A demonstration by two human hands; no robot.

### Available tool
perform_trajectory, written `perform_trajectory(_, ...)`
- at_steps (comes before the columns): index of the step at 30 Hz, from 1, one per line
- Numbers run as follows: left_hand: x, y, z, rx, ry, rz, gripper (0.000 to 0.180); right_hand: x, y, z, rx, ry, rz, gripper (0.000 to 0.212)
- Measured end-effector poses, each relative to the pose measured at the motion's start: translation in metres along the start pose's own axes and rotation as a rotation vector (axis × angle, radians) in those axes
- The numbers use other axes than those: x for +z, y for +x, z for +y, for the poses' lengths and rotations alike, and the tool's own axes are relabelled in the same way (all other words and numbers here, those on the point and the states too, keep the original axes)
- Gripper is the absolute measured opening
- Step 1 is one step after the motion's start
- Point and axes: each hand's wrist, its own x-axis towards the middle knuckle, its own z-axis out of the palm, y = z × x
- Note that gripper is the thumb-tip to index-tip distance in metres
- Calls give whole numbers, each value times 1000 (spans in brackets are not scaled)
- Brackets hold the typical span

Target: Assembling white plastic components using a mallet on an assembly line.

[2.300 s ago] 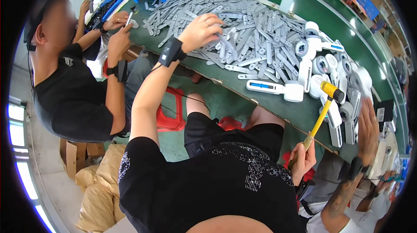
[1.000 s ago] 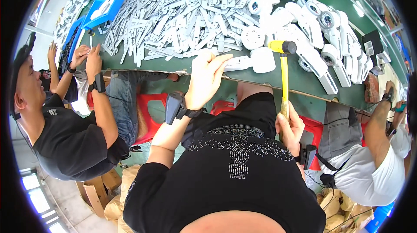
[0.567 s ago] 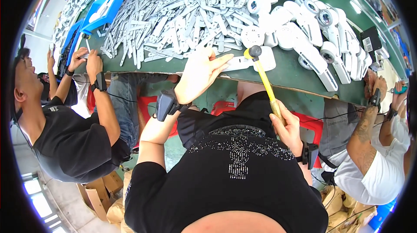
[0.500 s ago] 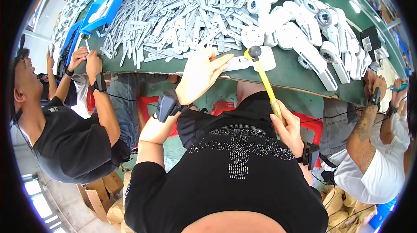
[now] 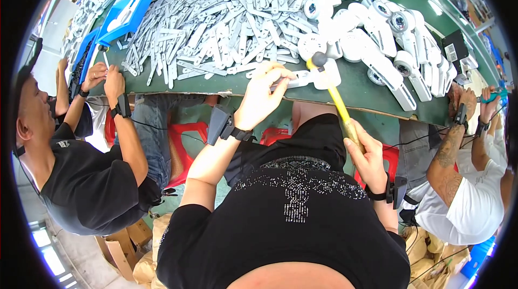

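Note:
My right hand (image 5: 368, 151) is wrapped round the wooden grip of a mallet (image 5: 340, 104) with a yellow shaft and a dark round head. That head hangs over a white plastic part (image 5: 327, 80) near the table's front edge; whether they touch, I cannot tell. From the left, my left hand (image 5: 265, 90) pinches the narrow end of this part between thumb and fingers. Its wide, rounded end lies under the mallet, partly hidden by it.
A big heap of flat grey plastic strips (image 5: 216, 30) covers the green table (image 5: 356, 88). White round-headed housings (image 5: 377, 57) pile up on the right, near a black box (image 5: 457, 49). Blue bins (image 5: 127, 14) stand at the far left. Co-workers sit on both sides.
My left hand has shifted right and slightly down, its fingers more curled over the part. My right hand has moved a little right, and the mallet leans more.

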Motion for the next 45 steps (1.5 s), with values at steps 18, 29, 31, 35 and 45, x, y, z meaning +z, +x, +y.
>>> perform_trajectory(18,-4,1,9,33,65,70,13,0,7,-10,-188,-115,-3,42)
perform_trajectory(29,-13,-1,-11,93,176,42,25,11,1,-10,-145,-120,-88,43)
perform_trajectory(31,-9,-2,-15,110,163,79,24,11,-1,-15,-225,-91,-19,44)
perform_trajectory(35,-7,-11,-16,38,73,107,42,16,6,-3,-127,-87,-109,43)
perform_trajectory(45,-4,-19,-19,-135,-187,155,87,31,14,-24,-224,-61,-162,41)
